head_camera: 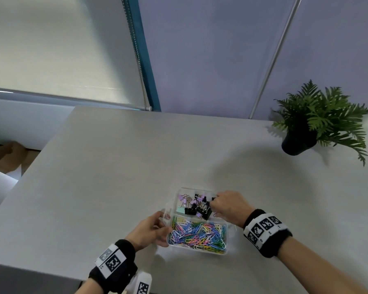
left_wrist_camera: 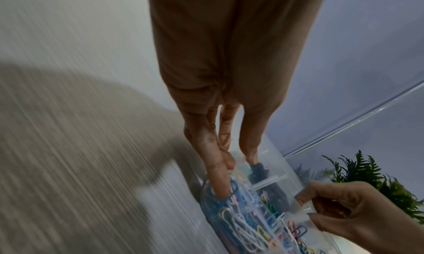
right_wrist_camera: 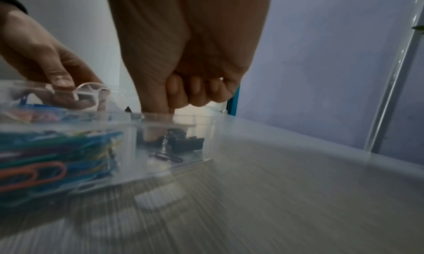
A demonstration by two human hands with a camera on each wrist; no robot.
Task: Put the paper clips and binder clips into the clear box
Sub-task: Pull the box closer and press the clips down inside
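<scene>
A clear box with two compartments sits on the grey table. The near compartment holds a heap of coloured paper clips; the far one holds black and purple binder clips. My left hand grips the box's left wall, thumb on the rim and fingers down its side. My right hand is at the box's right rim by the binder clips, fingers curled. Its thumb reaches down inside the wall and appears to pinch it. The right forefinger is hidden.
A potted fern stands at the table's back right. The table's left edge drops to the floor. A wall and a window blind close off the back. One dark paper clip lies in the binder clip compartment.
</scene>
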